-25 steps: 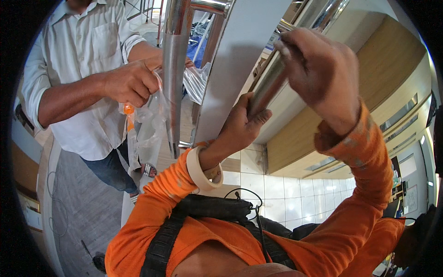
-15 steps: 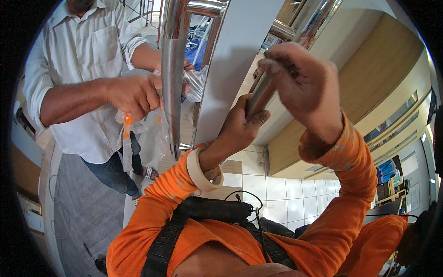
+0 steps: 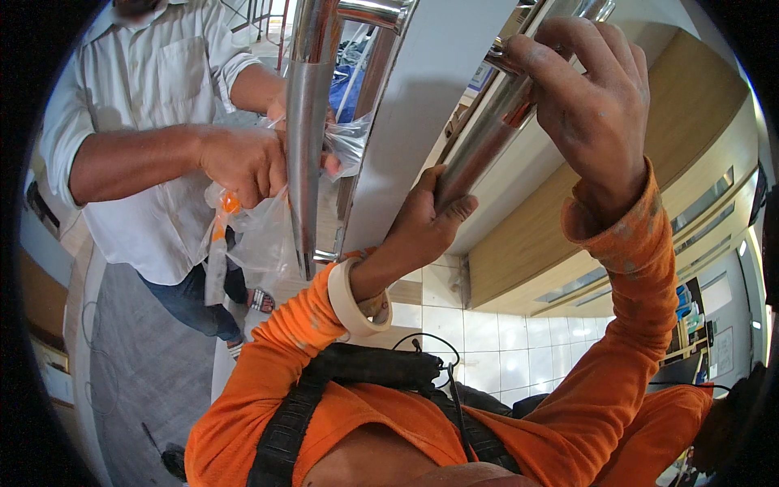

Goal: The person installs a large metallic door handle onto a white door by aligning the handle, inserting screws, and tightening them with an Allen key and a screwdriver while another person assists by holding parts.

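Observation:
A long tubular metal door handle [image 3: 484, 150] slants along the right side of a pale grey door panel [image 3: 406, 122]. My left hand [image 3: 426, 215] is wrapped round its lower end. Higher up, my right hand [image 3: 588, 89] curls its fingers over the same handle beside its upper bracket; the thumb is largely hidden. The bar is dull and brushed along its lower length and shinier near the right hand. A cream ring like a roll of tape [image 3: 341, 300] hangs round my left wrist.
A person in a white shirt [image 3: 174, 81] grips the matching handle [image 3: 307, 138] across the panel with clear crumpled plastic [image 3: 268, 235] carrying an orange piece. A wooden cabinet [image 3: 617, 178] stands right. White tiles [image 3: 483, 349] lie below; a cable [image 3: 88, 341] runs over the grey floor.
My right hand has moved up and right along the handle, and its fingers have spread somewhat. My left hand stays put. The other person's plastic has shifted slightly.

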`<state>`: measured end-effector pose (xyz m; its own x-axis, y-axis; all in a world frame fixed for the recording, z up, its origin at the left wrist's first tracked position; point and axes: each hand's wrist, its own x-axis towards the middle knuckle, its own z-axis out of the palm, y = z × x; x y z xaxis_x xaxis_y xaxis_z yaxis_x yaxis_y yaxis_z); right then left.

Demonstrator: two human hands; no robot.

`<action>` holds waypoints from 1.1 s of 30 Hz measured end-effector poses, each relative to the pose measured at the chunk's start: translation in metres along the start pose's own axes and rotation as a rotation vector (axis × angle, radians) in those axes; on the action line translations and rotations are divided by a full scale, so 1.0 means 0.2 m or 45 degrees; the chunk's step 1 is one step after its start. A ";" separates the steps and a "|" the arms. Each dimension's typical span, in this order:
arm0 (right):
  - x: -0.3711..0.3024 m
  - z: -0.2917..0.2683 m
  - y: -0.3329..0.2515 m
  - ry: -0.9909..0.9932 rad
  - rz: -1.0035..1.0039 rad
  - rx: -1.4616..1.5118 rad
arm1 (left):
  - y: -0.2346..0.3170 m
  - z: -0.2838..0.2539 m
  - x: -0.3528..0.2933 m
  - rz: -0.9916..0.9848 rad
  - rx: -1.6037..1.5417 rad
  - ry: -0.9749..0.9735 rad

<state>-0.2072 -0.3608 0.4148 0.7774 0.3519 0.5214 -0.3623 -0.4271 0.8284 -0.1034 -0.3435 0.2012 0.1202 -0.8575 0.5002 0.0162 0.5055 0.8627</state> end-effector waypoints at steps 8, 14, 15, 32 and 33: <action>0.02 0.00 -0.01 -0.101 -0.036 -0.044 | -0.01 -0.02 0.00 0.005 -0.003 -0.008; 0.04 0.01 0.00 -0.187 -0.074 -0.174 | -0.03 -0.03 0.04 -0.012 -0.021 -0.032; 0.04 0.03 0.02 -0.117 -0.168 -0.216 | -0.04 -0.03 0.04 -0.016 -0.020 -0.035; 0.00 0.07 -0.21 -0.296 0.707 0.611 | -0.06 -0.03 0.04 0.060 0.001 -0.021; 0.00 0.07 -0.21 -0.317 0.891 0.779 | -0.04 -0.02 0.04 0.057 -0.002 -0.008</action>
<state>-0.1840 -0.3540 0.3772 0.5994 -0.3041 0.7404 -0.5093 -0.8585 0.0597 -0.0977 -0.3529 0.1985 0.1147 -0.8347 0.5387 0.0129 0.5435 0.8393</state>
